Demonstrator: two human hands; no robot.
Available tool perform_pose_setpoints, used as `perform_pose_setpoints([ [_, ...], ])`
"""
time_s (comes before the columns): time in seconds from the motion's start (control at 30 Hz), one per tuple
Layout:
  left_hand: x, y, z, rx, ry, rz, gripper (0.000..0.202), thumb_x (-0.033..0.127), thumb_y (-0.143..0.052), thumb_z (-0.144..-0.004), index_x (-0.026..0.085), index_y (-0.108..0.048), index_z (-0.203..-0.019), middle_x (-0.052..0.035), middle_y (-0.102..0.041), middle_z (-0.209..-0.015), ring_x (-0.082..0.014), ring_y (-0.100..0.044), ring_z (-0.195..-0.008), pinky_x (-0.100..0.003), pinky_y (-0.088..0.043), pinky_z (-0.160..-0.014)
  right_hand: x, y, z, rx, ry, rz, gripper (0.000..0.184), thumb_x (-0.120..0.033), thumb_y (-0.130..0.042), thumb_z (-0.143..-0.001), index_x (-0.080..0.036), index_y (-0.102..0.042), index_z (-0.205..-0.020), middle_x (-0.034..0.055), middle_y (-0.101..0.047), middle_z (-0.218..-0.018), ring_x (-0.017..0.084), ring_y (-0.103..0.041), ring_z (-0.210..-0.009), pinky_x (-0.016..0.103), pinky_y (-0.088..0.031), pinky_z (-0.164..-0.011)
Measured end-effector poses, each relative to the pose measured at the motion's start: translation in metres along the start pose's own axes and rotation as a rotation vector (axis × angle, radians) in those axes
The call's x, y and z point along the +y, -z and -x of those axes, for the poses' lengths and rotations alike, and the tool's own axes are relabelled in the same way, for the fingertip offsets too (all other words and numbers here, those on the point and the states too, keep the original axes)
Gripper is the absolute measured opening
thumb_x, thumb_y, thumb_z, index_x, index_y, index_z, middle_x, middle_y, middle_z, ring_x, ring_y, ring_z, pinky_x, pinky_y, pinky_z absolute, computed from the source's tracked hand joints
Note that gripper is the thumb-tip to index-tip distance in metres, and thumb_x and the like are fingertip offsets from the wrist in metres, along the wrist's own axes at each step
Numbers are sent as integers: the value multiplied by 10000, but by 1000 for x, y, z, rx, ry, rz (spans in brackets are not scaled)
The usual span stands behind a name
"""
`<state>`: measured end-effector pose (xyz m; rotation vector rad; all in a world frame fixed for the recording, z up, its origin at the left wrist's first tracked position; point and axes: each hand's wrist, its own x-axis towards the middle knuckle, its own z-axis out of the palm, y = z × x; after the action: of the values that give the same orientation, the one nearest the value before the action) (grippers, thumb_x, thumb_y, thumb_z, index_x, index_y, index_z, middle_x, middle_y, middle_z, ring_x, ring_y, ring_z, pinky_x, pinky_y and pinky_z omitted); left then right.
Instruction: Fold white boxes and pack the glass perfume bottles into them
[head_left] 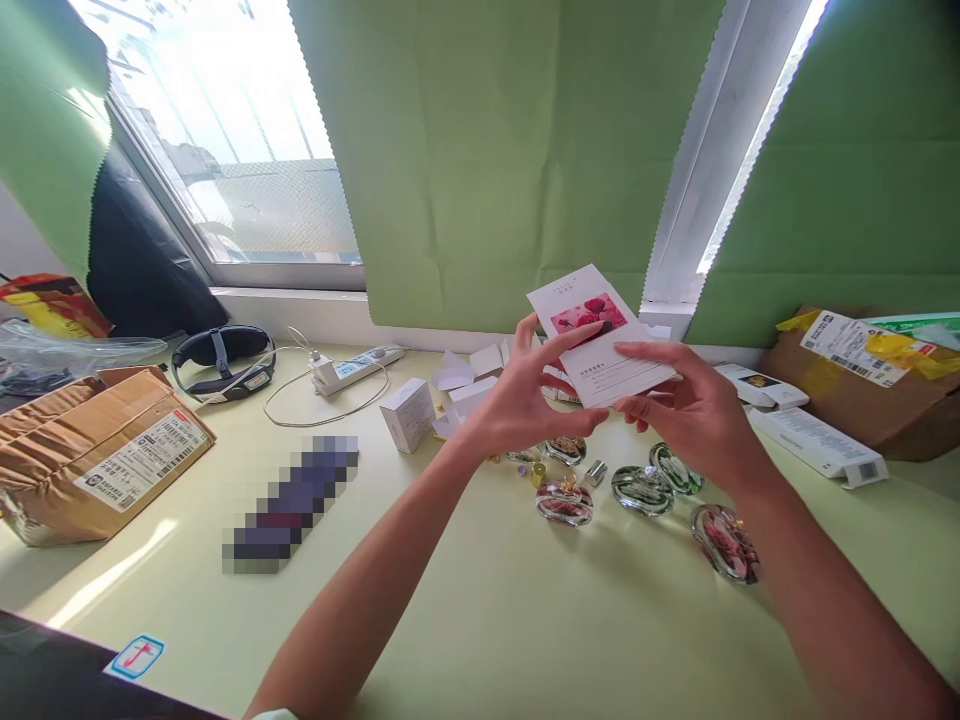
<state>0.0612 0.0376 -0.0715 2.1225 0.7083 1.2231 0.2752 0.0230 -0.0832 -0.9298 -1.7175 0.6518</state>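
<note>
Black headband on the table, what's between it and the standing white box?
Between the headband and box, the head view shows a looped cable and, slightly farther back, the power strip.

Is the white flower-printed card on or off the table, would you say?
Off: the right hand holds the card up, the left hand touching.
</note>
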Motion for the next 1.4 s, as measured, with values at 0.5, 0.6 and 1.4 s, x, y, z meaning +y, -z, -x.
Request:
perform_pose_setpoints([
  [0.5, 7, 18, -2, -127, -71, -66, 757, 336, -790, -751, 336, -494, -1447, -42, -388, -1549, -321, -193, -1494, -398, -635, -933, 13, 27, 0, -273, 42, -53, 437, -394, -622, -937, -487, -555, -1359, -4, -684, -1105, 186, -670, -788, 382, -593, -675],
  [0.6, 6, 18, -3, -124, -94, -117, 742, 341, -770, -762, 337, -491, -1450, -40, -419, -1535, -327, -181, -1501, -397, -638, -903, 13, 25, 0, -246, 60, -66, 390, -384, -652, -919, -471, -609, -1297, -7, -674, -1152, 173, -666, -778, 369, -592, -671],
  [1.4, 1, 18, 0, -105, -45, -252, 822, 425, -795, -745, 388, -431, -1482, -55, -316, -1571, -322, -215, -1477, -427, -567, -988, 8, 27, 1, -222, 43, 30, 369, -404, -656, -910, -461, -644, -1274, -11, -713, -1106, 148, -641, -724, 356, -603, -708],
])
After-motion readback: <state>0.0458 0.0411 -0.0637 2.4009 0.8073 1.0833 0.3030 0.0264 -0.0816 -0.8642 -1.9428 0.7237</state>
